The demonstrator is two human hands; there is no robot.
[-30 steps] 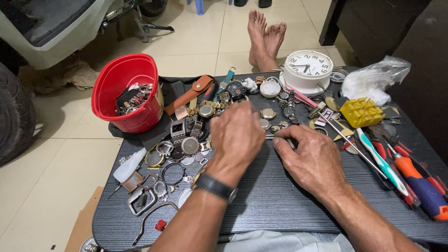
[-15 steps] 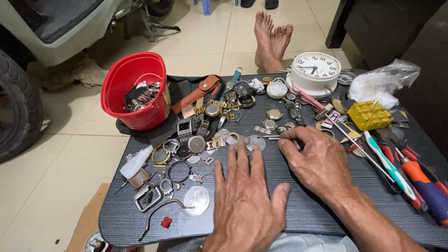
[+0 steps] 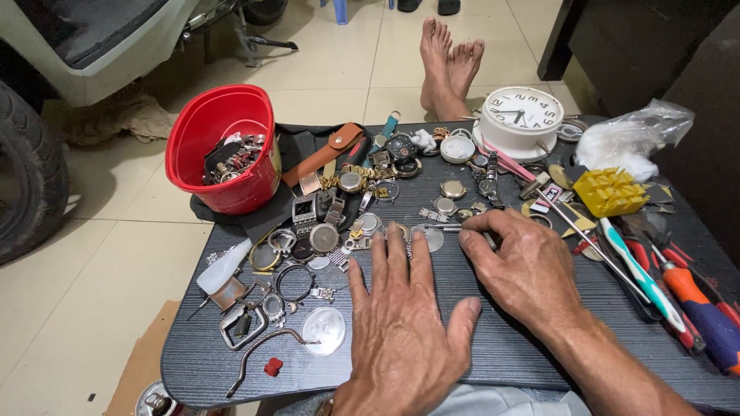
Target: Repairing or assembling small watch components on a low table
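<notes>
My left hand (image 3: 405,331) lies flat, palm down, on the dark table (image 3: 493,347), fingers spread and holding nothing. Its fingertips end just short of a heap of watch cases and metal bands (image 3: 339,223). My right hand (image 3: 524,266) rests to its right with fingers curled. Thumb and forefinger pinch a thin metal tool (image 3: 441,228) that points left, next to a small round watch glass (image 3: 433,240).
A red bucket of watch parts (image 3: 223,146) stands at the table's far left, a white clock (image 3: 520,115) at the back. Screwdrivers (image 3: 694,300), a yellow plastic block (image 3: 613,191) and a plastic bag (image 3: 632,139) lie right. Someone's bare feet (image 3: 451,62) rest beyond the table; a tyre (image 3: 23,177) is left.
My left hand has drawn back from the watch parts toward me and now lies flat and spread. My right hand has stayed in place on the thin tool.
</notes>
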